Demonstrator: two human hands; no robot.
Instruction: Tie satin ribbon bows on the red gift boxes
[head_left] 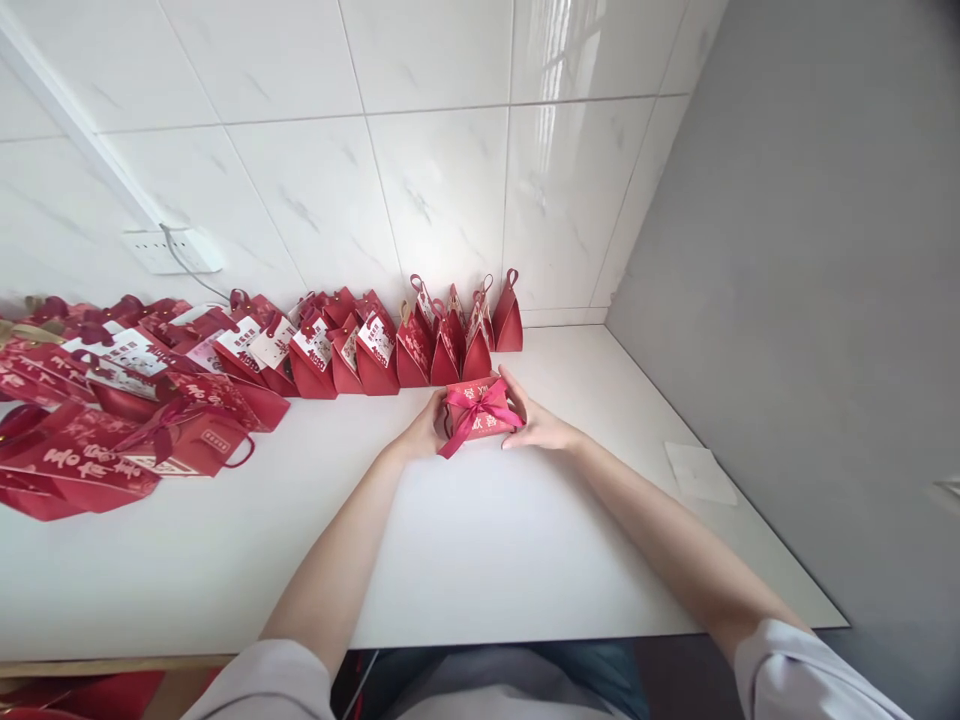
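A small red gift box [465, 396] tied with a dark pink ribbon bow sits between my two hands, in the middle of the head view. White and gold lettering shows on its top. My left hand [426, 424] grips its left side, and my right hand [534, 412] curves round its right side with thumb and fingers at the edges. Just behind the box stand several pointed red gift boxes [476, 350] with ribbon loops on top. The underside of the held box is hidden.
More red boxes with white tags [313, 345] crowd the left of the white table [450, 560]. Another ribbon-tied box [202, 440] lies nearer on the left. A white paper piece [701, 473] lies at right, by a grey panel [787, 250]. Tiled wall with a socket [154, 252] is behind.
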